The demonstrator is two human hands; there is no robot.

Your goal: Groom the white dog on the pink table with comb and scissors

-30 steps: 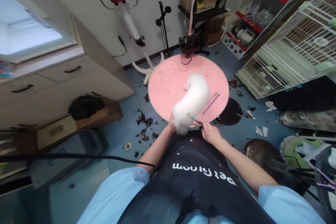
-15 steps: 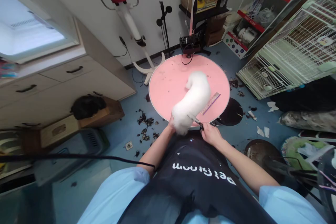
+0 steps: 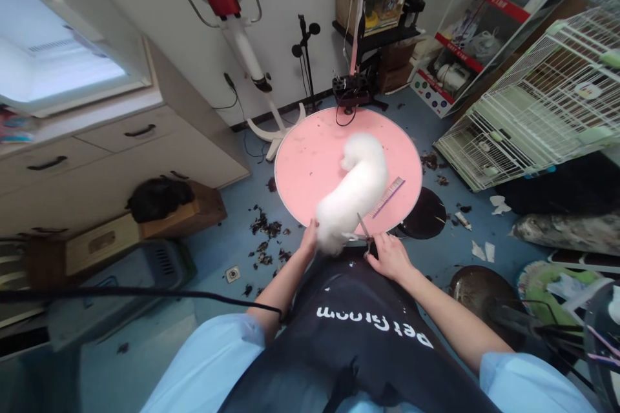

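A fluffy white dog [image 3: 356, 187] stands on the round pink grooming table [image 3: 300, 168], its body curved and its rear toward me. My left hand [image 3: 310, 237] is closed at the left side of its rear, fingertips against the fur and partly hidden by it. My right hand [image 3: 391, 257] grips a pair of scissors [image 3: 367, 237] by the handles, right of the dog's rear. The scissor blades are spread apart, one pointing up and the other toward the fur. A metal comb with a purple spine [image 3: 388, 197] lies on the table to the dog's right.
Dark hair clippings [image 3: 264, 226] litter the blue floor. A stand dryer [image 3: 245, 55] and cabinet [image 3: 194, 122] are on the left. A wire cage [image 3: 533, 103] stands right, beyond a round black stool [image 3: 426, 210]. A black cable [image 3: 194, 295] crosses near my left arm.
The scissor blades have opened wider, one swinging upward away from the fur. My left hand has shifted slightly outward to the left and shows more. The comb stays put.
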